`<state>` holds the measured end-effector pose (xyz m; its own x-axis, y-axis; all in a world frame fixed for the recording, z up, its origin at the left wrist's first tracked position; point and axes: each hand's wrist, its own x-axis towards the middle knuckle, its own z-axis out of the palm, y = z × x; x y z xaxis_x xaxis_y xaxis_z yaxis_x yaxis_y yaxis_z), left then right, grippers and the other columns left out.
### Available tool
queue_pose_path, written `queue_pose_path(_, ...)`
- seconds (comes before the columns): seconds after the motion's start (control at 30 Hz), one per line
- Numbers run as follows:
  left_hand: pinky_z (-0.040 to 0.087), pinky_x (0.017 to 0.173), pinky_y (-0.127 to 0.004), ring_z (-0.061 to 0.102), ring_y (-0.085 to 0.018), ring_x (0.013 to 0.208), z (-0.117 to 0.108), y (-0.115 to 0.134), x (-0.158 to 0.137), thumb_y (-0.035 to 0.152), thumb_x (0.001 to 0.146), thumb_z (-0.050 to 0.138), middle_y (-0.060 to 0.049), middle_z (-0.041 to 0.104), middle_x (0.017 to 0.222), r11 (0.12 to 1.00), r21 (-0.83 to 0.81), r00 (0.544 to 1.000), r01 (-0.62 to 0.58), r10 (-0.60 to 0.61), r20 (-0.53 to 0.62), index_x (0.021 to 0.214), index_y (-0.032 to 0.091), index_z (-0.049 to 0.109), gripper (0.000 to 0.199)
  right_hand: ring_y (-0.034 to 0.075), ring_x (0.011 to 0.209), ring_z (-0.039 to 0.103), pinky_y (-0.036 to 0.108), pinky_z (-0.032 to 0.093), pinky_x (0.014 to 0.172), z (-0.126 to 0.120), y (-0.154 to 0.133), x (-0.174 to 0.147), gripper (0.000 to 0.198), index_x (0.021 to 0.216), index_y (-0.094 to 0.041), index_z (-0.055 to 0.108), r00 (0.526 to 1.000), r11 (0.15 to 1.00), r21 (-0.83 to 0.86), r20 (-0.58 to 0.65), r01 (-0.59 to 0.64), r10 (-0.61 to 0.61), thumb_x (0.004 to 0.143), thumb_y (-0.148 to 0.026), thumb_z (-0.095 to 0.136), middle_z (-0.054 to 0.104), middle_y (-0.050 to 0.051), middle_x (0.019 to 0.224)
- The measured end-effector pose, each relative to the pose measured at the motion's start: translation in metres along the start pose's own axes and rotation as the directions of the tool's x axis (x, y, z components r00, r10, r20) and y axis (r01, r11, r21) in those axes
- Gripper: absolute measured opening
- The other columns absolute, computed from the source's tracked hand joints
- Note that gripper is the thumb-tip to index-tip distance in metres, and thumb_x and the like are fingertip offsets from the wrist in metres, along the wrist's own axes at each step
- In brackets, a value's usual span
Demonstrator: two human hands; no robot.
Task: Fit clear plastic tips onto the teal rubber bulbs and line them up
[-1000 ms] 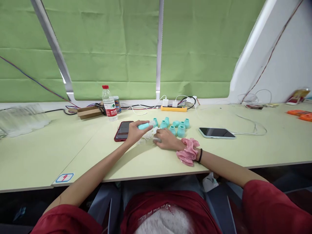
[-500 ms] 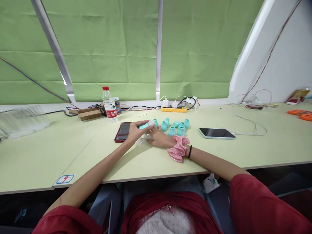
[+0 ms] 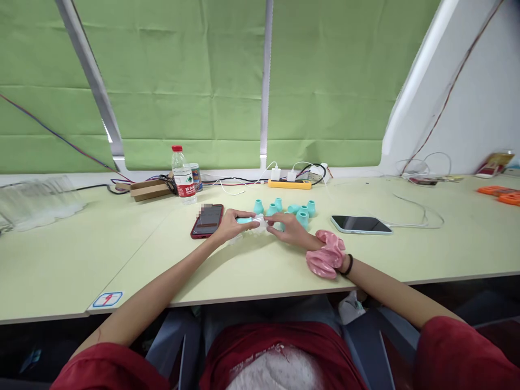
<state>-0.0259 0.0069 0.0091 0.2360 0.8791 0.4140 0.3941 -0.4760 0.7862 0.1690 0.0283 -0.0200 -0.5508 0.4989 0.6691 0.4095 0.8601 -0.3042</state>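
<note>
My left hand (image 3: pixel 231 225) is closed around a teal piece (image 3: pixel 244 220), most of which the fingers cover. A clear plastic part (image 3: pixel 259 220) sits at the right end of that piece, between my two hands. From the right, my right hand (image 3: pixel 291 229) pinches this clear part with thumb and fingertips; a pink scrunchie (image 3: pixel 327 255) is on that wrist. Just beyond the right hand stand several small teal vase-shaped pieces (image 3: pixel 259 206), one lying on its side. Another clear plastic piece (image 3: pixel 234 239) rests on the table under my hands, partly hidden.
A phone in a red case (image 3: pixel 207 221) lies left of my hands, and a pale-cased phone (image 3: pixel 361 224) to the right with a white cable. Behind are a water bottle (image 3: pixel 184 179), a can (image 3: pixel 195 176), a cardboard box (image 3: pixel 150 190) and a yellow power strip (image 3: pixel 289 184). Orange-handled scissors (image 3: pixel 509 198) lie far right.
My right hand has moved right and up from beneath the left hand and now pinches the clear part. The left hand and teal piece have come slightly lower and right.
</note>
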Motion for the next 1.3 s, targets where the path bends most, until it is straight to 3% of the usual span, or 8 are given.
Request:
queue_pose_path(0.1,0.045,0.062,-0.027,0.059,-0.021,0.071,0.0,0.003,-0.001,0.036,0.053,0.067,-0.009,0.067,0.076,0.999,-0.006,0.992,0.045,-0.044,0.12,0.083,0.009,0.066,0.041,0.011,0.064,0.055,0.028,0.046,0.065,-0.01,0.002,-0.005,0.029,0.098,-0.015,0.057,0.987,0.955,0.25,0.024,-0.159,0.158,0.071,-0.027,0.054,0.06,0.003,0.073)
queue_pose_path(0.2,0.044,0.059,-0.027,0.058,-0.019,0.065,0.0,0.003,-0.001,0.036,0.053,0.067,-0.009,0.066,0.071,0.998,-0.026,0.987,0.061,-0.056,0.151,0.084,0.008,0.066,0.042,0.011,0.065,0.056,0.027,0.047,0.066,-0.018,0.001,-0.005,0.033,0.095,-0.013,0.056,0.972,0.871,0.431,0.084,-0.236,0.222,0.066,-0.03,0.06,0.059,0.003,0.071)
queue_pose_path(0.43,0.043,0.054,-0.025,0.054,-0.013,0.052,0.004,0.003,-0.001,0.034,0.054,0.066,-0.007,0.064,0.061,0.995,-0.062,0.982,0.075,-0.063,0.179,0.081,0.007,0.066,0.038,0.012,0.059,0.056,0.027,0.047,0.06,-0.026,-0.005,0.001,0.029,0.076,-0.011,0.061,0.938,0.709,0.624,0.127,-0.329,0.323,0.059,-0.034,0.065,0.061,0.005,0.067)
queue_pose_path(0.9,0.043,0.053,-0.025,0.052,-0.013,0.05,0.004,0.0,-0.003,0.036,0.056,0.065,-0.005,0.061,0.055,0.992,-0.099,0.974,0.083,-0.06,0.217,0.082,0.008,0.066,0.038,0.013,0.061,0.056,0.026,0.046,0.058,-0.028,-0.004,-0.001,0.028,0.076,-0.011,0.064,0.942,0.75,0.572,0.166,-0.332,0.29,0.058,-0.033,0.066,0.062,0.005,0.069)
queue_pose_path(1.3,0.041,0.052,-0.024,0.051,-0.012,0.05,0.003,0.0,-0.003,0.037,0.055,0.065,-0.005,0.061,0.056,0.995,-0.073,0.969,0.07,-0.051,0.241,0.082,0.008,0.066,0.04,0.015,0.063,0.056,0.028,0.048,0.058,-0.02,-0.007,-0.005,0.031,0.08,-0.012,0.066,0.966,0.856,0.451,0.059,-0.252,0.253,0.058,-0.034,0.066,0.063,0.007,0.073)
